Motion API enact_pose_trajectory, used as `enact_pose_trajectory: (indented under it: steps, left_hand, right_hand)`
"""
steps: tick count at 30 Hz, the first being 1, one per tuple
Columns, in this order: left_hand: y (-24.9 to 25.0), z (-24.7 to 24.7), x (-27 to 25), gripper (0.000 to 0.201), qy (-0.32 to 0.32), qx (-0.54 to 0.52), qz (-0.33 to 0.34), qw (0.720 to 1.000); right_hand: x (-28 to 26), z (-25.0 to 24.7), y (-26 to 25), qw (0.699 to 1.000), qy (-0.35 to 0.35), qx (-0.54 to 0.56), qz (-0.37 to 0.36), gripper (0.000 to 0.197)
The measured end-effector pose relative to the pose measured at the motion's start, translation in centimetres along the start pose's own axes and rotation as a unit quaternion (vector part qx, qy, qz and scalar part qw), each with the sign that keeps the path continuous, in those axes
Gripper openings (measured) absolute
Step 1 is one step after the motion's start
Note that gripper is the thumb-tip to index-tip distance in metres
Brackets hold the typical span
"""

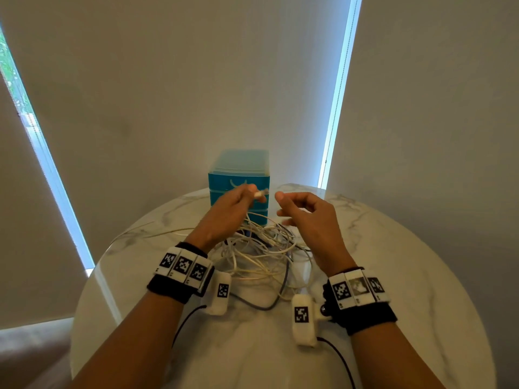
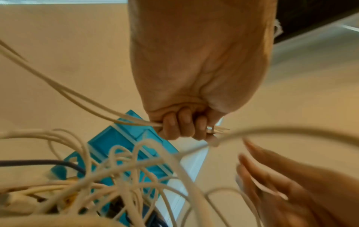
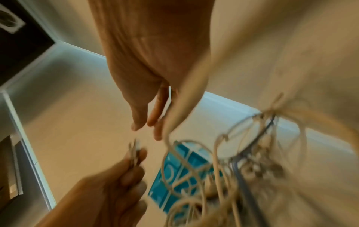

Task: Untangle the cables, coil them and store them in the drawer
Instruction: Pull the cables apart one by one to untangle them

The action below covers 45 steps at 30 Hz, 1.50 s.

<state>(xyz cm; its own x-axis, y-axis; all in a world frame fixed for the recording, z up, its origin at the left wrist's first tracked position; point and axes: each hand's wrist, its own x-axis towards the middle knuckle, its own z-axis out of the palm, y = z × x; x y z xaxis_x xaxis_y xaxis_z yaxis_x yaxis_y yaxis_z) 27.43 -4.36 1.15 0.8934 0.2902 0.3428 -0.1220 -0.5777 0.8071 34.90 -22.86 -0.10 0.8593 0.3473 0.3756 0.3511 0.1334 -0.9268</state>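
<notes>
Left hand (image 1: 224, 217) grips a white cable end (image 1: 259, 194) above the tangle (image 1: 261, 248) mid-table; right hand (image 1: 309, 220) is released, holding nothing, drawers (image 1: 238, 175) at the far edge.

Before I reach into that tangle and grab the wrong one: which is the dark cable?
On the round marble table, in front of the blue drawer unit, lies a heap of cables. The dark cable loops out of its near edge, towards the wrists. It is greyish purple; the rest are white or cream.
</notes>
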Motion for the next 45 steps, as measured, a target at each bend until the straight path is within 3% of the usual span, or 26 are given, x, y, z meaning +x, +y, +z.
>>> enact_pose_trajectory:
  steps: [3, 7, 11, 13, 15, 17, 19, 21, 23, 25, 30, 34, 38, 41, 43, 45]
  left_hand:
    - [-1.2, -2.1, 0.0, 0.044, 0.072, -0.077, -0.035, 0.994]
    - [-1.9, -2.7, -0.2, 0.044, 0.070, -0.118, -0.065, 0.988]
    - [-0.8, -2.3, -0.6, 0.043, 0.063, -0.130, -0.057, 0.988]
    - [-0.2, -2.3, -1.0, 0.044, 0.060, -0.138, -0.062, 0.987]
    - [0.3, -2.4, -1.3, 0.045, 0.055, -0.138, -0.071, 0.986]
    - [0.2, -2.3, -1.3, 0.045, 0.049, -0.147, -0.073, 0.985]
    - [0.0, -2.2, -1.2, 0.045, 0.052, -0.164, -0.070, 0.983]
    - [-0.4, -2.3, -1.1, 0.049, 0.053, -0.172, -0.062, 0.982]
    - [-0.4, -2.2, -1.0, 0.055, 0.058, -0.172, -0.054, 0.982]
    - [-0.3, -1.9, -1.0, 0.055, 0.054, -0.175, -0.025, 0.983]
    - [0.7, -1.2, -1.8, 0.022, 0.002, -0.166, 0.021, 0.986]
    - [0.6, -1.2, -2.1, 0.024, -0.087, -0.102, 0.034, 0.990]
    - [0.9, -0.7, -2.2, 0.020, -0.107, -0.038, 0.047, 0.992]
    - [0.7, -0.8, -2.0, 0.019, -0.050, -0.055, 0.051, 0.996]
    - [0.3, -1.3, -1.6, 0.018, 0.060, -0.121, 0.050, 0.990]
    - [-0.3, -2.1, -1.0, 0.017, 0.181, -0.200, 0.057, 0.961]
  right_hand:
    - [-0.1, -1.9, -0.7, 0.981, -0.078, -0.175, 0.025, 0.039]
    - [-0.6, -2.6, -0.9, 0.907, -0.184, -0.362, 0.110, 0.055]
    - [-1.2, -2.6, -2.1, 0.850, -0.261, -0.425, 0.172, 0.067]
    - [-1.6, -2.4, -2.5, 0.837, -0.302, -0.407, 0.205, 0.071]
    - [-1.9, -2.1, -2.8, 0.850, -0.341, -0.339, 0.215, 0.069]
    - [-1.9, -2.3, -3.0, 0.899, -0.322, -0.239, 0.175, 0.065]
    - [-1.6, -2.2, -3.5, 0.969, -0.207, -0.109, 0.084, 0.061]
    - [-1.1, -1.9, -3.7, 0.999, -0.045, 0.020, -0.014, 0.056]
    - [-0.6, -1.3, -3.5, 0.993, 0.044, 0.093, -0.061, 0.046]
    - [-0.2, -0.4, -2.6, 0.990, 0.063, 0.115, -0.057, 0.030]
    - [0.2, 1.1, -1.6, 0.977, 0.052, 0.201, -0.051, 0.013]
    - [0.5, 1.3, -2.5, 0.949, 0.040, 0.309, -0.040, 0.008]
    - [0.6, 1.7, -2.4, 0.954, 0.029, 0.297, -0.036, 0.012]
    - [0.6, 1.5, -2.3, 0.957, 0.012, 0.288, -0.024, 0.027]
    - [0.5, 0.9, -2.1, 0.966, -0.025, 0.254, 0.023, 0.051]
    - [0.0, 0.4, -1.5, 0.982, -0.083, 0.149, 0.081, 0.054]
